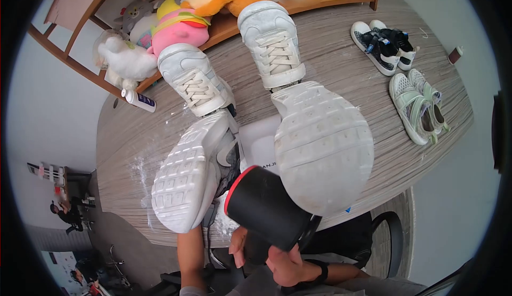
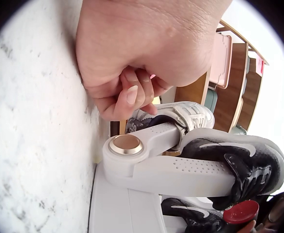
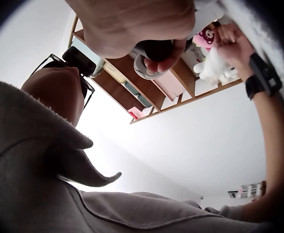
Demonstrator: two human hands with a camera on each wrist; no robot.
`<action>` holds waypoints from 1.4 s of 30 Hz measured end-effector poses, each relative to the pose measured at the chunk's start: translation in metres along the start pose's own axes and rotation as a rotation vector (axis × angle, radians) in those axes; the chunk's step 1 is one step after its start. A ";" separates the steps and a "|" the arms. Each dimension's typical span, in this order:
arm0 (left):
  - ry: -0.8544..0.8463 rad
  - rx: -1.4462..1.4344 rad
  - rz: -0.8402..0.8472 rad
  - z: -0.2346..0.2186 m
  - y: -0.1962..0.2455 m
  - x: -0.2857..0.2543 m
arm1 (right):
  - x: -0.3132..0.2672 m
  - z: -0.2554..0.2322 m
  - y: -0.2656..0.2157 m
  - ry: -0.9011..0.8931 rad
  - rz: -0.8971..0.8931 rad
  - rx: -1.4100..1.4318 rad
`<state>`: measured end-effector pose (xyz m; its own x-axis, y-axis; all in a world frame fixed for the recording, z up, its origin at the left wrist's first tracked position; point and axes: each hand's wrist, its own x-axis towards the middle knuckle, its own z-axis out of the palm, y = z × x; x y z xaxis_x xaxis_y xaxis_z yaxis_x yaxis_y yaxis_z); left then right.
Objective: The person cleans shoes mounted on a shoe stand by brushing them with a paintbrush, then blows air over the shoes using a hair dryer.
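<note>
My right hand grips a black cylinder with a red rim, below the right-hand shoe sole. In the right wrist view its fingers curl round something dark. My left hand has its fingers curled in, with nothing seen in them, close to a pale mottled surface. The sneaker hides it in the head view. Beside it stands a white shoe rack with jointed arms. Those arms carry black-and-white sneakers with soles facing me and a pair of white lace-up sneakers.
Plush toys fill a wooden shelf behind. A white bottle lies by its left foot. Black-and-white shoes and pale green shoes stand at the right. White powder marks the wood-grain table.
</note>
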<state>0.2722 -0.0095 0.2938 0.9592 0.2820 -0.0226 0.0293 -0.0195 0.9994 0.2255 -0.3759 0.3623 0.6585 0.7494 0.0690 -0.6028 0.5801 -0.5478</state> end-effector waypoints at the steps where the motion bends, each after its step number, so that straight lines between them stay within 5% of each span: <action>1: -0.005 0.002 -0.004 -0.002 0.001 0.001 | 0.004 -0.003 0.000 -0.039 0.027 0.046; 27: 0.037 -0.086 0.031 -0.023 -0.007 -0.042 | 0.011 -0.010 0.009 -0.103 0.068 0.077; 42: -0.036 -0.130 0.063 -0.018 -0.005 -0.018 | 0.011 -0.006 0.013 -0.151 0.109 0.116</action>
<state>0.2498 0.0028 0.2900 0.9675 0.2496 0.0416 -0.0656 0.0886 0.9939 0.2270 -0.3618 0.3509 0.5169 0.8441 0.1430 -0.7206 0.5191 -0.4596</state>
